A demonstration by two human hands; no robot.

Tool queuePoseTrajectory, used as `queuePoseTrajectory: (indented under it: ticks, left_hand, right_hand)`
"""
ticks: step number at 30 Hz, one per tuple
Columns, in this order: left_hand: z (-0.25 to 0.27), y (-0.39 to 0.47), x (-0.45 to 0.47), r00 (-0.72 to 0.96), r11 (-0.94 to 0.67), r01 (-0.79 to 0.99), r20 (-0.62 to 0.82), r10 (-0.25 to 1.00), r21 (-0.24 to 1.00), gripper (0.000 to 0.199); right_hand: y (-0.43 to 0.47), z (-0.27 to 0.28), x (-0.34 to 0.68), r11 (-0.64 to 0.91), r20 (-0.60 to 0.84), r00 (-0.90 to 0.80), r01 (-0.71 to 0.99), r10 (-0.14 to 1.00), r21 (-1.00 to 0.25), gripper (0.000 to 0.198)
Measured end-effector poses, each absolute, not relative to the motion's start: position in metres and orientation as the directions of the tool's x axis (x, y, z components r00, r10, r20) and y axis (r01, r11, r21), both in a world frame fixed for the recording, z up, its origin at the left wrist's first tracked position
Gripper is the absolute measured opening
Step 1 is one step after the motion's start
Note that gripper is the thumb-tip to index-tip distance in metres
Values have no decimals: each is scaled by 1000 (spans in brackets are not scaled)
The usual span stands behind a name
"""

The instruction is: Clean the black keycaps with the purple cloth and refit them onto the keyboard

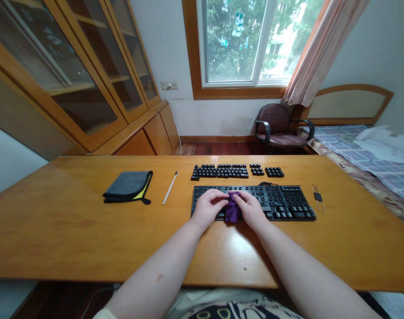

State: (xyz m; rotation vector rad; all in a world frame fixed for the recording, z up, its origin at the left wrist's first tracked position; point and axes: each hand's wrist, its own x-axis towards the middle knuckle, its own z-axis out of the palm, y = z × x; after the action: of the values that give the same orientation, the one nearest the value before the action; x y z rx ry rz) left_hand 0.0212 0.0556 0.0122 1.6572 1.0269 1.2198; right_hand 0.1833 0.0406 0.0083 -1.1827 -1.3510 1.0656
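Over the middle of a black keyboard (290, 201), my two hands meet at a bunched purple cloth (233, 212). My right hand (251, 207) pinches the cloth from the right between thumb and fingers. From the left, my left hand (209, 204) brings thumb and fingertips together at the cloth's edge; what lies between them is too small to make out. Many positions on the keyboard have no keycaps, while caps remain at its lower right. Behind it, loose black keycaps (222, 171) lie in rows, with smaller groups to their right.
A folded grey cloth (127, 185) with yellow lining lies left on the wooden desk (89, 241). Beside it is a white-handled brush (170, 188). A wire keycap puller (318, 197) rests right of the keyboard. Beyond the desk stand a chair (277, 122) and a bed (371, 146).
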Motion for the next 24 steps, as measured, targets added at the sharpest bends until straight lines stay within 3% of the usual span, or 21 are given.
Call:
queuePoseTrajectory:
  ticks: [7, 15, 24]
  left_hand:
    - [5, 57, 24, 186, -163, -32, 166, 968, 986, 22]
    - [1, 55, 27, 198, -86, -100, 105, 974, 991, 18]
    - [2, 55, 29, 173, -65, -111, 84, 981, 992, 19]
  right_hand:
    - [38, 13, 182, 316, 281, -173, 224, 944, -922, 32]
    - [37, 11, 180, 162, 156, -50, 165, 986, -973, 17]
    - [38, 12, 180, 134, 134, -13, 178, 991, -975, 14]
